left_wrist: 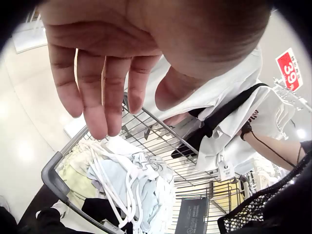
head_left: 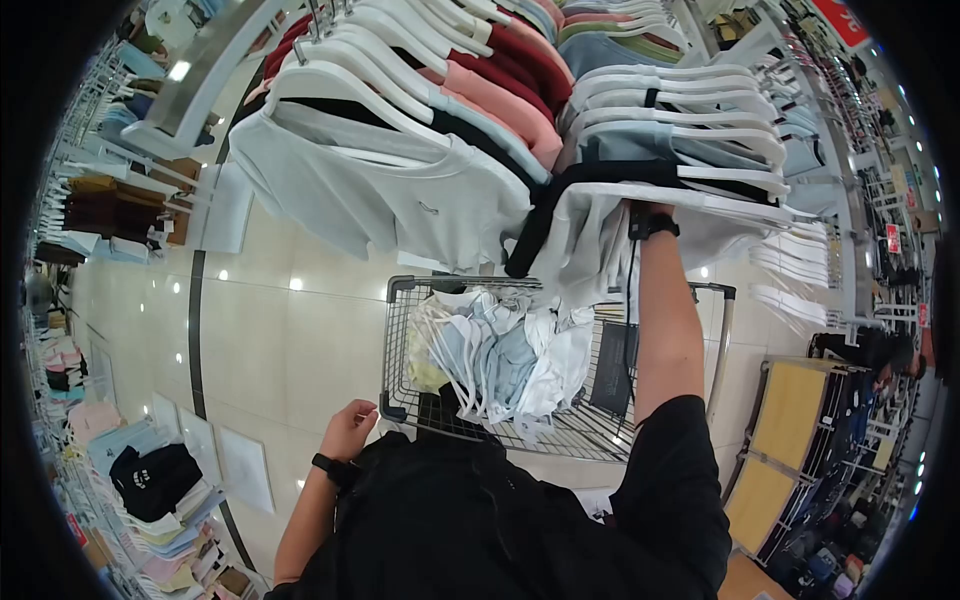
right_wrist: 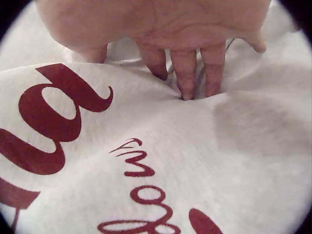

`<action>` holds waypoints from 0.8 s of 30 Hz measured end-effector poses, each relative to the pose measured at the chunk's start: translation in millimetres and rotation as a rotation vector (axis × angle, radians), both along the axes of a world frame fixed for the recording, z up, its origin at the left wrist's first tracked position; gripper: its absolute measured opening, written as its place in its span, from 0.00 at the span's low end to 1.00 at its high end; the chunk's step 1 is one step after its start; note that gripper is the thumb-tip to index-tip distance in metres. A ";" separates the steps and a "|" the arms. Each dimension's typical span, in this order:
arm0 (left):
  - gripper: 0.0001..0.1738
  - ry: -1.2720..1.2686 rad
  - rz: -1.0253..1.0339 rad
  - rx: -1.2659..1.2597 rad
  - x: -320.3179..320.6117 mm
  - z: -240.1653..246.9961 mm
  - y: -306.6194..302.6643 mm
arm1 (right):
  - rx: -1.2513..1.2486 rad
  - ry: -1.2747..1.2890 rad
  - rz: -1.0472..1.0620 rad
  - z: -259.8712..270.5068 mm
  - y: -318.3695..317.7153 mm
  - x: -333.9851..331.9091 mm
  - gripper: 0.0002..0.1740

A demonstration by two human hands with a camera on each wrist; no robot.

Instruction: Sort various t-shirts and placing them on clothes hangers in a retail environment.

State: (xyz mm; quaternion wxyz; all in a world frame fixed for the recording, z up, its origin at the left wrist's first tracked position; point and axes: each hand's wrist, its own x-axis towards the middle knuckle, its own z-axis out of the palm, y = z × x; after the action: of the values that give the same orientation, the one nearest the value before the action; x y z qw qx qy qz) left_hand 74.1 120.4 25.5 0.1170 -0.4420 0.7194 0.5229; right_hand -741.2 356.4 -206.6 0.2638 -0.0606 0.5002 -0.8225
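My right hand point(right_wrist: 170, 78) is up in a rack of hanging tops, where its fingers point(right_wrist: 187, 73) dig into a fold of a white shirt point(right_wrist: 161, 161) with dark red lettering, thumb to the side. From the head camera only my right forearm point(head_left: 665, 320) shows, and the hand itself is hidden among the white shirts point(head_left: 600, 230). My left hand point(head_left: 350, 425) hangs with straight, relaxed fingers point(left_wrist: 105, 92) and holds nothing, just above the near left corner of a wire cart point(head_left: 400, 290). The cart holds a heap of pale tops on white hangers point(head_left: 500, 360).
Rows of white, grey, pink and red tops on white hangers point(head_left: 420, 90) fill the rack overhead. Shelves of folded clothes point(head_left: 150, 490) line the left side. Yellow-topped display tables point(head_left: 780, 430) stand to the right. A red price sign point(left_wrist: 288, 68) hangs beyond the cart. Glossy tiled floor point(head_left: 270, 340) lies left of the cart.
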 end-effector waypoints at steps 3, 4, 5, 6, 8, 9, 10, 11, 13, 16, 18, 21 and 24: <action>0.15 -0.011 -0.009 -0.004 -4.8 -1.0 2.2 | 0.276 0.235 0.006 -15.2 -0.3 -14.4 0.25; 0.15 -0.023 -0.011 0.001 -5.1 -2.1 2.2 | 0.368 0.313 0.004 -20.0 21.3 2.7 0.25; 0.15 -0.033 -0.014 0.005 -5.6 -3.5 1.4 | 0.459 0.392 0.002 -25.5 38.3 22.4 0.25; 0.15 -0.037 -0.018 0.009 -4.7 -7.0 1.0 | 0.551 0.474 0.001 -28.1 35.2 31.4 0.24; 0.16 -0.050 -0.054 -0.027 -1.1 -14.2 0.9 | 0.734 0.639 0.001 -32.5 39.8 62.6 0.23; 0.16 -0.052 -0.057 -0.025 -1.5 -15.1 0.5 | 0.823 0.724 0.002 -33.4 46.3 92.6 0.23; 0.17 -0.055 -0.064 -0.030 -1.9 -15.3 0.3 | 0.912 0.808 0.004 -34.2 47.9 121.0 0.23; 0.17 -0.059 -0.071 -0.034 -1.6 -15.2 0.9 | 1.001 0.892 0.007 -35.2 64.0 168.4 0.22; 0.17 -0.069 -0.097 -0.049 -5.0 -12.9 0.4 | 1.181 1.057 0.017 -34.0 53.0 207.2 0.22; 0.16 -0.080 -0.119 -0.072 -5.2 -11.5 -0.8 | 1.354 1.180 0.126 5.4 33.4 274.1 0.20; 0.15 -0.067 -0.126 -0.088 -4.5 -13.9 -0.1 | 1.144 0.575 0.028 32.3 12.8 342.3 0.18; 0.15 -0.061 -0.159 -0.089 -3.4 -18.9 3.2 | 1.108 0.372 0.329 -9.2 14.9 463.3 0.18; 0.14 -0.025 -0.206 -0.085 -4.6 -23.1 3.2 | 1.184 0.229 0.930 -23.6 -5.2 553.0 0.28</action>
State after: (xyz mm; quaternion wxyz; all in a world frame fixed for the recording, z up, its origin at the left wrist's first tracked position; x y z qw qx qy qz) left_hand 69.5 123.6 2.4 0.1603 -0.3769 0.7809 0.4715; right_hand -188.1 351.2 -230.3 0.5183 -0.1985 0.8050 -0.2096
